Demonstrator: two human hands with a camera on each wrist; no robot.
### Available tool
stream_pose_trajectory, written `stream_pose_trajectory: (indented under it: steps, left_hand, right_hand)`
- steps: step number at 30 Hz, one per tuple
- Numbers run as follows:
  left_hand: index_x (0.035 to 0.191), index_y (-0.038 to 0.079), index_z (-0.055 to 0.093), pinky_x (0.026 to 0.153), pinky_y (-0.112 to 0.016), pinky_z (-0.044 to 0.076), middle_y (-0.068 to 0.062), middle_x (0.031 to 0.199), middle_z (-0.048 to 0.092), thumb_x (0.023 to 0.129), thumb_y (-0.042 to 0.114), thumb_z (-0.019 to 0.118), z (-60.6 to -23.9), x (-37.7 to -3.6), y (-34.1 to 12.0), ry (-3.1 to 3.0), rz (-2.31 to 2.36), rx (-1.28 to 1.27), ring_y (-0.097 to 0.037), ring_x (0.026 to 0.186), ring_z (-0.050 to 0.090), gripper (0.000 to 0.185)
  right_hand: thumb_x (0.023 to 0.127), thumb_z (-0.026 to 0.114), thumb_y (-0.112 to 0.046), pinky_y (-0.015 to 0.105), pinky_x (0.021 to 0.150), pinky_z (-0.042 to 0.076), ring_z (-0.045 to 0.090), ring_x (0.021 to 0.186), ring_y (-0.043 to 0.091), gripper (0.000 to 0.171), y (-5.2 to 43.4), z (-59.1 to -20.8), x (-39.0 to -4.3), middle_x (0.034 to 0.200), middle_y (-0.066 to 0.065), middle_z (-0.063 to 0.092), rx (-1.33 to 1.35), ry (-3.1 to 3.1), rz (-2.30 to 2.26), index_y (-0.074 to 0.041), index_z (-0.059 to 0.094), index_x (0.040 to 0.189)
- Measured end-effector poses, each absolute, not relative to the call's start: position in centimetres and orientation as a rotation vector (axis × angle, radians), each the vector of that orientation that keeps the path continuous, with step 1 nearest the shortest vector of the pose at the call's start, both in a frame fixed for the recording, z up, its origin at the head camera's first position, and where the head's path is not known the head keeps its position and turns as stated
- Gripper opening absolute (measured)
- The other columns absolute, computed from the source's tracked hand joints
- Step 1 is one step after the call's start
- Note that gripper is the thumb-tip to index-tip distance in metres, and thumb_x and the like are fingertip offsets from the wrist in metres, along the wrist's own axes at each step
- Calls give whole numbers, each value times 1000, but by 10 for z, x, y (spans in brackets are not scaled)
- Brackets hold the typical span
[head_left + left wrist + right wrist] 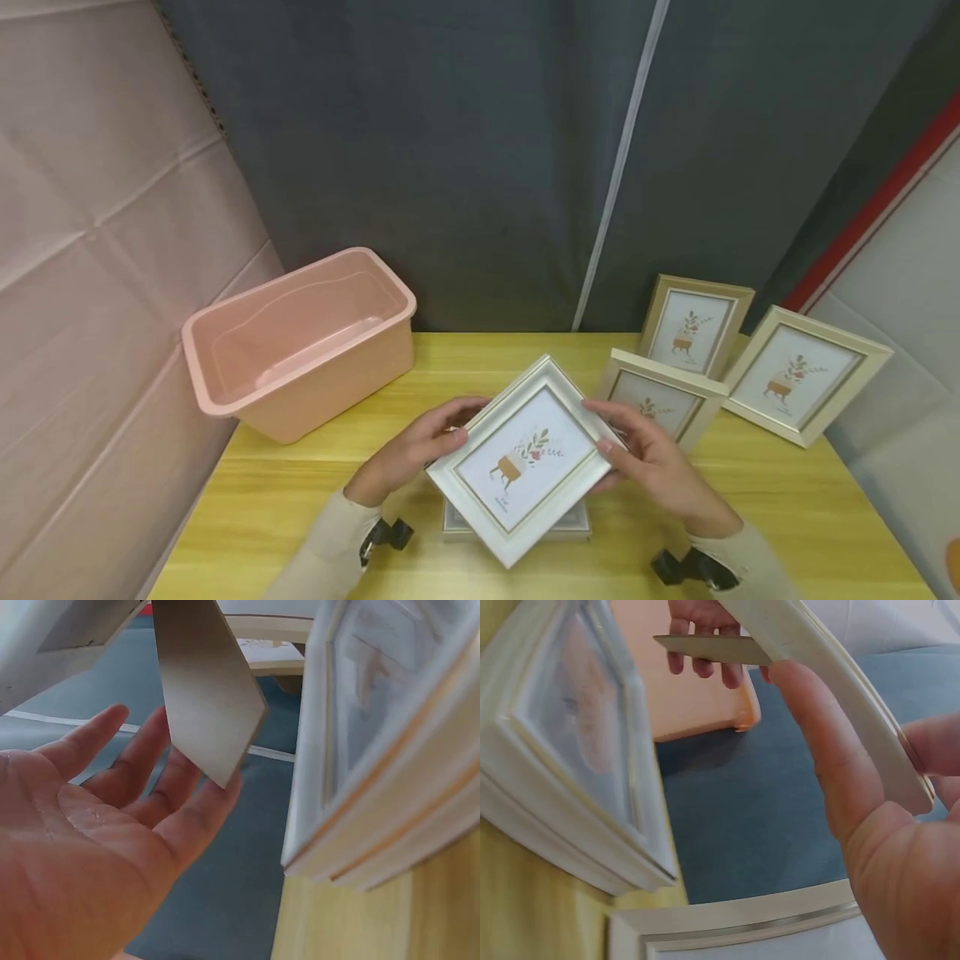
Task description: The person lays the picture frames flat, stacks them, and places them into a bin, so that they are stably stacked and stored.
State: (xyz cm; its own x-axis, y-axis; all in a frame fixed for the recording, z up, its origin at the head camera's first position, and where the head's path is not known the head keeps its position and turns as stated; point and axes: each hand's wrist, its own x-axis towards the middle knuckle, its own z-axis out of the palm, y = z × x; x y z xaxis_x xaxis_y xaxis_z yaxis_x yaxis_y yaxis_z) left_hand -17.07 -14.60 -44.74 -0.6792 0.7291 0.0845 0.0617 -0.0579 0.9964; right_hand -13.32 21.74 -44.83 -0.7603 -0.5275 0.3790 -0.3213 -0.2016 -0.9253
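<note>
- A white frame (527, 461) is held above the near middle of the table (780, 517), turned so one corner points away; it shows a potted plant print with a line of small writing under it, too small to read.
- The left hand (416, 446) holds the frame's left edge; in the left wrist view its fingers (142, 761) are straight and slightly spread behind the frame, touching the grey stand flap (206, 682) on the back.
- The right hand (652, 458) holds the frame's right edge, thumb (821, 742) along the rim and fingers curled behind it.
- Straight under the held frame, a second white frame (517, 523) lies flat on the table, mostly hidden.
- Just right of and beyond the held frame, a beige frame (660, 400) stands tilted back with the same plant print.
- Farther right, another beige frame (806, 375) leans back near the table's right edge.
- Behind those, a third beige frame (693, 325) stands upright at the table's far edge.
- Left of the held frame and well apart, a pink bin (300, 342) sits on the table's far left corner.
- No print's writing can be read.
- Behind the table hangs a dark grey curtain (450, 150).
</note>
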Motion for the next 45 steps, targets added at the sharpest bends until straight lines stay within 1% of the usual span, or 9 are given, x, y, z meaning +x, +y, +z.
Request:
stream_pose_trajectory:
  steps: [5, 10, 15, 17, 22, 26, 32, 38, 45]
  left_hand:
    - [161, 5, 38, 85, -42, 67, -28, 147, 55, 111, 28, 53, -457, -165, -153, 1741, 1809, 824, -26, 107, 76, 57]
    - [160, 0, 38, 94, -35, 64, -27, 151, 52, 109, 21, 56, -463, -158, -157, 1846, 1843, 838, -21, 120, 68, 57]
    - [159, -2, 37, 93, -31, 63, -28, 151, 50, 106, 13, 60, -468, -149, -157, 2026, 1862, 779, -19, 119, 65, 60]
    - [160, 0, 37, 93, -29, 62, -27, 153, 48, 105, 12, 63, -471, -144, -156, 2101, 1874, 722, -19, 120, 64, 62]
    - [162, 4, 32, 101, -25, 57, -30, 157, 40, 101, 6, 66, -481, -129, -151, 2186, 2006, 580, -23, 126, 58, 70]
    - [166, 2, 21, 101, -27, 58, -33, 153, 37, 98, -1, 65, -488, -118, -147, 2137, 2146, 533, -22, 125, 59, 81]
    - [170, 6, 6, 106, -29, 57, -35, 158, 30, 96, -6, 65, -494, -107, -143, 2070, 2209, 541, -23, 131, 60, 95]
    - [169, 9, 22, 111, -26, 53, -30, 159, 40, 97, -3, 68, -499, -105, -144, 2185, 2163, 459, -44, 141, 52, 86]
    - [165, 1, 29, 107, -25, 55, -26, 159, 45, 98, -1, 68, -504, -109, -148, 2220, 2117, 416, -45, 137, 55, 78]
  right_hand:
    - [105, 42, 15, 56, 63, 62, 78, 95, 31, 55, 213, -460, -130, 157, -5, 52, -937, 1836, -2114, 5, 33, 159]
    - [107, 46, 9, 55, 65, 63, 78, 92, 34, 55, 207, -469, -125, 155, -5, 51, -784, 1886, -2123, 4, 32, 160]
    - [108, 50, 4, 54, 67, 64, 78, 92, 34, 57, 201, -475, -120, 155, 32, 40, -597, 1945, -2135, 0, 31, 162]
    - [108, 50, 2, 53, 68, 64, 78, 93, 34, 58, 199, -477, -116, 153, 40, 36, -531, 1941, -2149, -1, 30, 163]
    - [109, 50, -1, 53, 72, 65, 77, 93, 34, 59, 193, -482, -107, 141, 21, 51, -428, 1894, -2194, -2, 26, 163]
    - [109, 51, -3, 54, 75, 65, 76, 99, 32, 60, 186, -485, -101, 142, 9, 52, -326, 1876, -2233, -5, 25, 163]
    - [108, 51, -2, 55, 78, 65, 74, 106, 31, 63, 175, -485, -92, 145, 10, 51, -99, 1841, -2294, -13, 25, 165]
    - [106, 54, -2, 54, 82, 65, 73, 110, 32, 66, 171, -488, -89, 147, 17, 49, -22, 1824, -2304, -17, 26, 165]
    - [99, 69, -3, 41, 72, 67, 75, 97, 20, 75, 183, -493, -90, 132, 28, 61, -172, 2041, -2092, -10, 31, 163]
